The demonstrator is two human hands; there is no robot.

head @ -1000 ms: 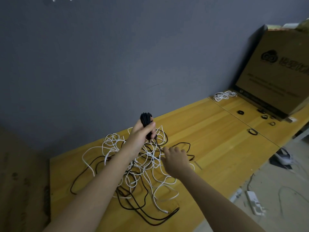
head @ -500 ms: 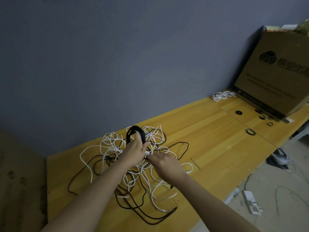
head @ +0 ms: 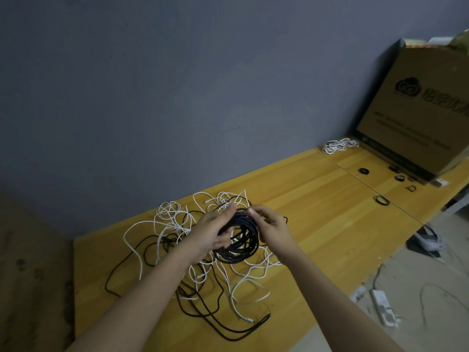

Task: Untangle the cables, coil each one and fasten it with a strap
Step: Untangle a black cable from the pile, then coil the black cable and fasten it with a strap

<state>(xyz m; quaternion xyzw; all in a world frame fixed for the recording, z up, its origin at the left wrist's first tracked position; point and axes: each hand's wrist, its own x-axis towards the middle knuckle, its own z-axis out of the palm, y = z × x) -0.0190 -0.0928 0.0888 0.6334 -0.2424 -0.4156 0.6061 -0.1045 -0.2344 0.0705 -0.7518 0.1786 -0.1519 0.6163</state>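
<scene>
A coil of black cable [head: 242,243] hangs between both hands, above a tangle of white and black cables [head: 177,232] spread on the yellow wooden table [head: 317,224]. My left hand [head: 212,232] holds the coil's left side, thumb up at its top. At the coil's upper right, my right hand [head: 270,224] pinches the strands with curled fingers. Loose black cable [head: 228,329] trails toward the table's near edge. Several black strap rings [head: 381,200] lie far right on the table.
A coiled white cable bundle [head: 338,146] lies at the back right, beside a large cardboard box [head: 416,110]. A grey wall runs behind the table. On the floor to the right lie a white power strip [head: 383,309] and other items.
The black coil has turned from upright in my left hand to a wider ring facing me. My right hand has come up from the tangle and taken hold of the coil's right side.
</scene>
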